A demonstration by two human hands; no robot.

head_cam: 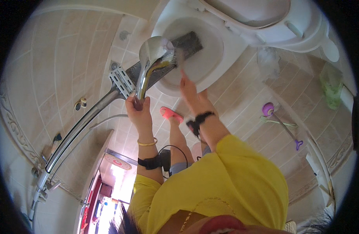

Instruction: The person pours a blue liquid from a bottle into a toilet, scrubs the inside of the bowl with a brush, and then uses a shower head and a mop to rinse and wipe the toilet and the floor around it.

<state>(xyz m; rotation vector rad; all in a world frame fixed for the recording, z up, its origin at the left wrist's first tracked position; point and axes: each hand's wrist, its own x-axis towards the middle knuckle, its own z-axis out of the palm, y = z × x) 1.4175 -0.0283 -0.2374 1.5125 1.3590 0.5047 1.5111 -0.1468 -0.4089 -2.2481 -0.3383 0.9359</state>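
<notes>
My left hand (138,109) grips the handle of a chrome shower head (157,51), its back facing up. Beneath it lies a long dark flat mop head (188,45), slanting across a white toilet bowl (210,68). A slotted metal bracket (122,82) sits on the mop head near a long chrome pole (88,112). My right hand (192,90) is above the bowl's near rim, its fingers closed on a slim, motion-blurred brush (178,57) with bristles against the mop head. The shower head partly hides where brush and mop head meet.
The raised toilet seat (249,38) stands at the upper right. A purple plunger (267,109), a pale green brush (280,122) and a green plastic bag (330,87) lie to the right. A grey shower hose (109,118) curves at left. A pink slipper (169,112) covers my foot.
</notes>
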